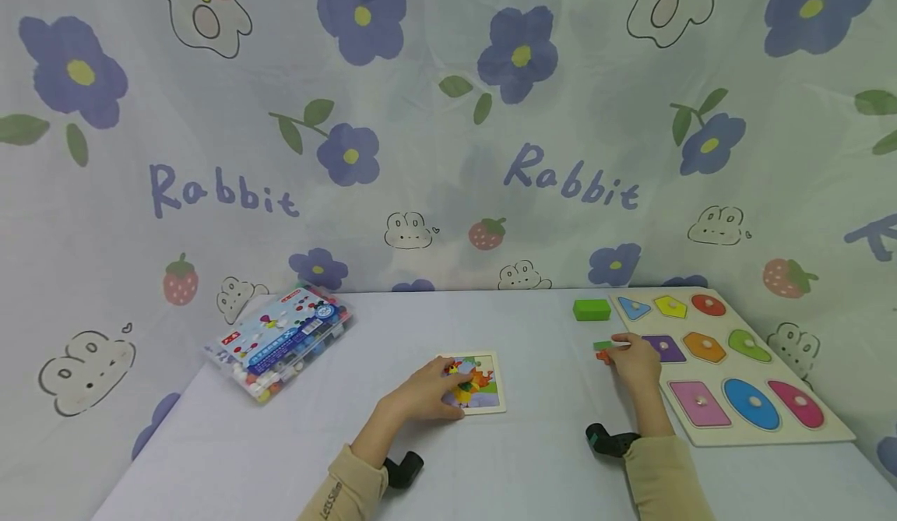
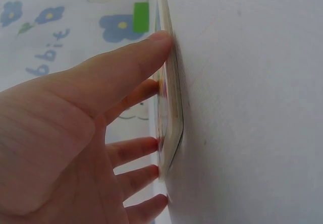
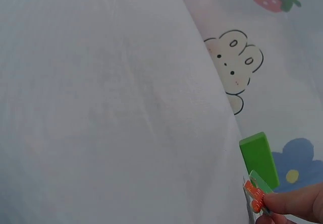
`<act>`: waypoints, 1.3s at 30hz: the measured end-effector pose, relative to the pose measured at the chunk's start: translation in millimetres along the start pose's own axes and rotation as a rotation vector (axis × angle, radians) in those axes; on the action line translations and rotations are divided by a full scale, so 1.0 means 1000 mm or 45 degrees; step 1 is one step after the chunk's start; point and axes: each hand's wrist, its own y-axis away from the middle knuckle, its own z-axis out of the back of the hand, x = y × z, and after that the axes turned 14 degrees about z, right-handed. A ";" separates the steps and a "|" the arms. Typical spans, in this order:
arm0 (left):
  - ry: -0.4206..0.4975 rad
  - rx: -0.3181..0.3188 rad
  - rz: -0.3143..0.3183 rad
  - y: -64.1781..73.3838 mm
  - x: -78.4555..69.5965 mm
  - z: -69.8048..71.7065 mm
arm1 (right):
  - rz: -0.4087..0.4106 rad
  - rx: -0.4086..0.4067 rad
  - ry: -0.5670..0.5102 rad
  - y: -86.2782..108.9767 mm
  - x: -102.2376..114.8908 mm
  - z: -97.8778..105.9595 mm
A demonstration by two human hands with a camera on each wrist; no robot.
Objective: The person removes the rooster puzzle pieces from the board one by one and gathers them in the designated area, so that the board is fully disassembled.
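A small square picture puzzle (image 1: 483, 409) with a pale wooden frame lies on the table, its picture brightly coloured. My left hand (image 1: 423, 390) rests over its left side. In the left wrist view the thumb touches the puzzle's near edge, while the fairly straight fingers reach to the picture and far edge, partly hiding the picture. Between thumb and fingers, my right hand (image 1: 638, 361) pinches a small puzzle piece (image 3: 256, 196) with orange and green printing. That hand is beside the left edge of the shape board, just nearer than a green block (image 1: 592, 310).
A cream board of coloured knobbed shapes (image 1: 683, 408) occupies the table's right side. At the back left lies a clear plastic box (image 1: 280, 338) of colourful small pieces with a printed blue lid. A patterned curtain (image 1: 434, 139) hangs behind the table's far edge.
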 end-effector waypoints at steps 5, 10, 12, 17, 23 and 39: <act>0.005 0.002 0.003 0.001 0.000 0.000 | 0.011 -0.041 0.075 0.000 -0.001 -0.001; 0.023 0.004 0.019 0.002 0.000 0.001 | -0.003 -0.042 0.133 0.000 -0.002 -0.003; 0.023 0.005 0.021 0.001 0.000 0.001 | -0.009 -0.038 0.142 0.000 -0.002 -0.004; 0.015 -0.002 0.019 0.001 0.000 0.001 | -0.002 -0.049 0.151 0.000 -0.002 -0.006; -0.014 -0.011 0.021 0.000 0.000 0.000 | 0.034 -0.065 0.148 0.001 -0.002 -0.006; -0.046 -0.021 0.009 0.002 0.000 0.001 | 0.131 -0.264 -0.061 -0.003 0.018 -0.019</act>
